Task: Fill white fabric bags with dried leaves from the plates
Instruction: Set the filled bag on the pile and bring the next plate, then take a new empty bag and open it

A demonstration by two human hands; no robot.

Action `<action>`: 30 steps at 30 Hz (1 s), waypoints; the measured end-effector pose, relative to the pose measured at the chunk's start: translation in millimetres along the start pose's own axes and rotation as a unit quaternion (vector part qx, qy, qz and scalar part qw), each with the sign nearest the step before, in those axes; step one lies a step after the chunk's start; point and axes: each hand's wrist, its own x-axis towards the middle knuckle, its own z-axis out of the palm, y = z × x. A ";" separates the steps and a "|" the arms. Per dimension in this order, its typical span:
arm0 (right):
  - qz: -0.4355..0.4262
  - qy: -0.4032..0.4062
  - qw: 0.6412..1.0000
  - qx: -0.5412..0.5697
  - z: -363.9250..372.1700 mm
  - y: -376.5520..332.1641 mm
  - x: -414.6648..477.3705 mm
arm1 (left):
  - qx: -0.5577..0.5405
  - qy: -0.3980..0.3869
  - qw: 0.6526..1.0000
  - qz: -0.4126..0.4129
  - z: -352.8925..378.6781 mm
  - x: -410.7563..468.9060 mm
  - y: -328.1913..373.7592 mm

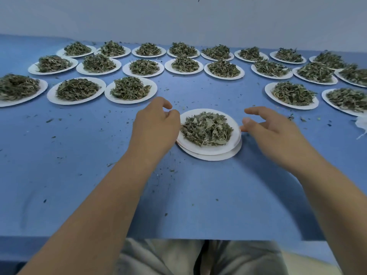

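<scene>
A white paper plate [200, 146] heaped with dried green leaves [206, 129] sits in front of me, stacked on another empty white plate [218, 156]. My left hand [154, 126] is at the plate's left rim with fingers curled; whether it grips the rim is hidden. My right hand [272, 128] hovers at the plate's right rim, fingers spread and relaxed, thumb close to the edge. A bit of white fabric [361, 124] shows at the far right edge.
Several more white plates of dried leaves [130, 89] stand in rows across the blue table [79, 155], left, back and right. Leaf crumbs are scattered on the table top. The table's near edge runs just above my lap.
</scene>
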 end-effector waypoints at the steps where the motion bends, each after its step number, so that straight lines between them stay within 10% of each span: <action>1: -0.002 0.000 1.000 -0.005 1.0 0.7 -0.2 | 0.004 -0.002 1.000 -0.005 0.0 -1.8 -0.9; 8: -0.025 0.020 0.998 -0.046 -3.8 7.4 0.9 | 0.057 0.000 0.998 0.018 -0.9 -8.8 6.5; 13: -0.009 0.068 0.997 -0.041 -31.3 29.4 4.5 | 0.061 0.041 0.980 0.186 23.7 -33.4 49.3; 23: 0.071 0.209 0.956 -0.191 -115.4 107.5 -3.3 | 0.011 -0.181 0.939 0.292 168.7 -68.8 160.5; 30: 0.256 0.066 0.877 -0.401 -150.6 154.3 16.6 | 0.051 -0.222 0.936 0.270 214.4 -74.3 145.2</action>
